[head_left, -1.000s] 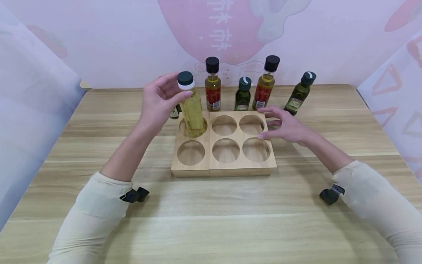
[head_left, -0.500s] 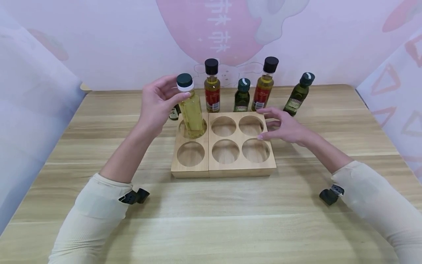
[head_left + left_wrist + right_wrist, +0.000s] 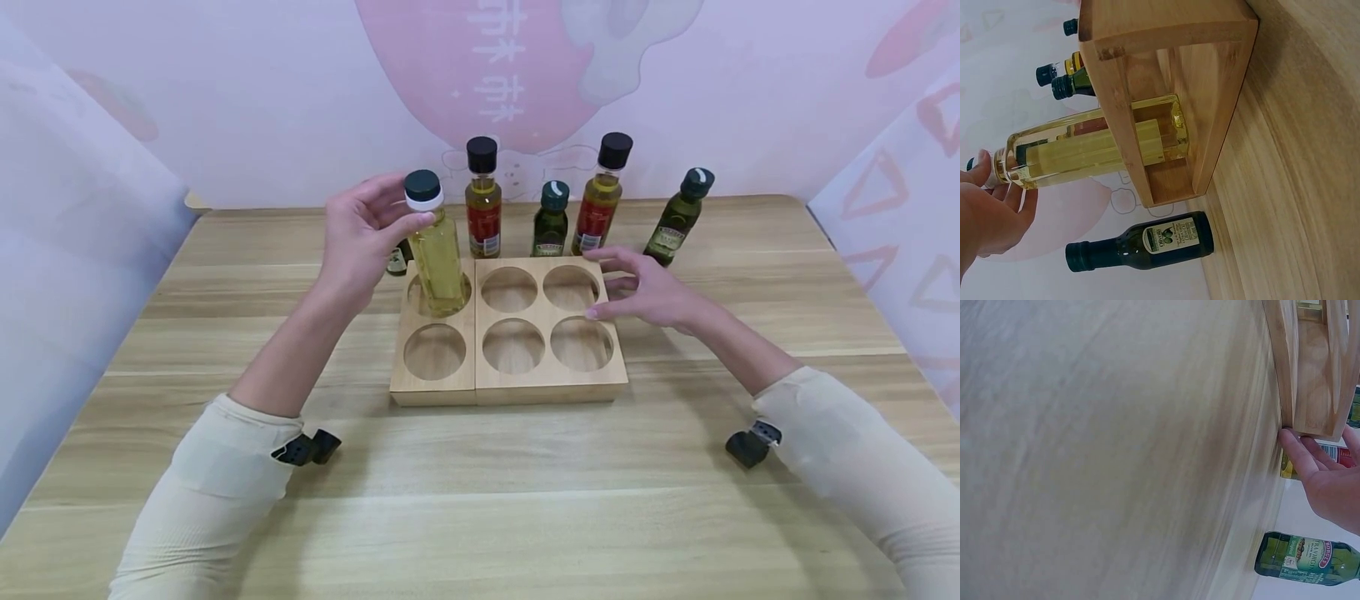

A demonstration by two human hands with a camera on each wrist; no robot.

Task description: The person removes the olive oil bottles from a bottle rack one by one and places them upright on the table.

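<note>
My left hand pinches a tall clear bottle of pale yellow oil at its neck, just under the dark green cap. The bottle stands slightly tilted in the back left hole of a wooden bottle rack. In the left wrist view, its base shows inside the rack through the open end. At the rack's right end is my right hand, thumb at the top edge and index finger at the back corner. Its fingers lie against the end of the rack in the right wrist view.
Behind the rack stand two red-labelled oil bottles with black caps and a small dark green bottle. Another green bottle stands to the right. A dark bottle left of the rack is mostly hidden in the head view.
The head view has shifted slightly, so the scene sits a little lower. Both hands, the bottle and the rack keep their places.
</note>
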